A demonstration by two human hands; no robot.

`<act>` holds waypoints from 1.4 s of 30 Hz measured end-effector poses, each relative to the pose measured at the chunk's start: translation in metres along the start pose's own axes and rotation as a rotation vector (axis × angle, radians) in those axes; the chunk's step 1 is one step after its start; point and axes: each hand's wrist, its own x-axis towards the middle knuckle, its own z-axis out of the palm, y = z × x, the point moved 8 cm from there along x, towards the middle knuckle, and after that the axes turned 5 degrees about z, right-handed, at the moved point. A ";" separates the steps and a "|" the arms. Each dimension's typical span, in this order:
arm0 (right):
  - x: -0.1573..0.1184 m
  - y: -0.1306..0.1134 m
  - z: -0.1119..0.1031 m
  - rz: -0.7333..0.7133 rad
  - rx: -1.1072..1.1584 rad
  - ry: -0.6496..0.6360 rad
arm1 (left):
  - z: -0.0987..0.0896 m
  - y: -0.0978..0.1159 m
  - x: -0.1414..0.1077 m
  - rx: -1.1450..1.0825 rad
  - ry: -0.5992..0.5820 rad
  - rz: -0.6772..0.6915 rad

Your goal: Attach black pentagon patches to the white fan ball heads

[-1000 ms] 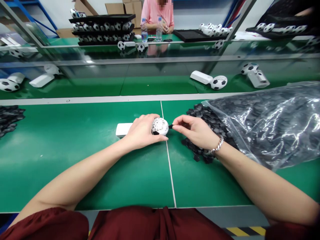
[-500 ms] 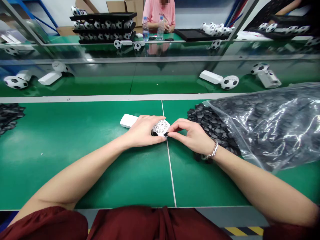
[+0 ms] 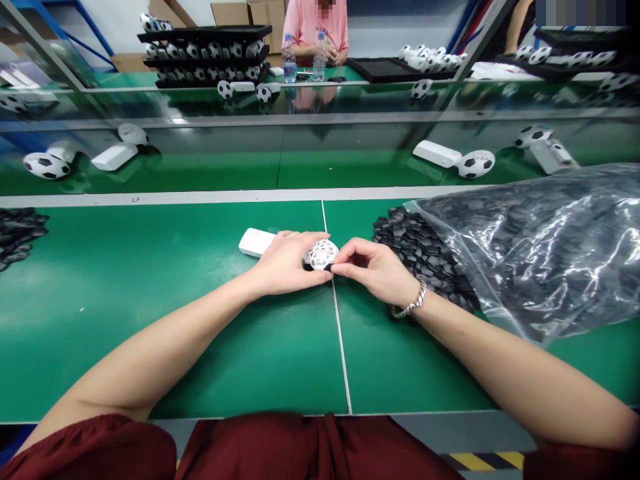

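The ball (image 3: 321,254) is latticed white, the table (image 3: 150,360) green, the loose pieces (image 3: 420,250) black.

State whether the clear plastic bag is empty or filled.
Filled, at least partly: dark pieces show through the plastic bag, and a pile of black pieces lies at its left end.

Single head-worn view, facing forward and down, green bench (image 3: 225,373) near, left hand (image 3: 285,265) and right hand (image 3: 384,272) mid-frame

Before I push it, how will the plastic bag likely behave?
The plastic bag would probably sag and shift: its film is wrinkled. It may feel slippery, given the glossy highlights. Black pieces might spill from its left end, where many lie loose.
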 end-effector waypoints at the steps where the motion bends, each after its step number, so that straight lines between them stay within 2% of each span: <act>1: 0.001 0.001 0.001 0.006 0.024 -0.004 | 0.000 0.000 0.000 -0.001 -0.003 -0.003; 7: 0.002 0.004 0.005 0.043 0.111 -0.044 | 0.000 0.000 0.000 -0.005 0.007 -0.027; 13: -0.002 -0.006 0.000 -0.024 -0.027 0.035 | 0.001 0.001 0.000 -0.025 -0.002 -0.028; 18: 0.002 0.005 0.004 0.071 0.107 -0.026 | -0.001 0.002 0.000 -0.065 0.018 -0.031; 22: 0.005 0.009 0.006 0.081 0.132 -0.052 | -0.001 0.000 -0.001 -0.080 0.032 -0.031; 25: 0.002 0.001 0.004 -0.012 0.057 -0.034 | -0.001 -0.002 -0.001 -0.112 0.031 -0.017; 30: -0.013 -0.026 0.004 -0.348 -0.331 0.055 | 0.001 -0.004 0.001 -0.149 0.003 0.015; 33: -0.021 -0.035 0.006 -0.474 -0.467 0.092 | 0.002 -0.005 0.001 -0.115 -0.001 0.010; 35: -0.021 -0.035 0.006 -0.477 -0.472 0.094 | 0.002 -0.005 0.001 -0.105 -0.007 0.006; 40: -0.013 -0.027 0.002 -0.357 -0.371 0.087 | 0.001 -0.003 0.001 -0.096 -0.019 0.019; 42: -0.013 -0.028 0.002 -0.372 -0.381 0.082 | 0.001 -0.002 0.001 -0.089 -0.022 0.024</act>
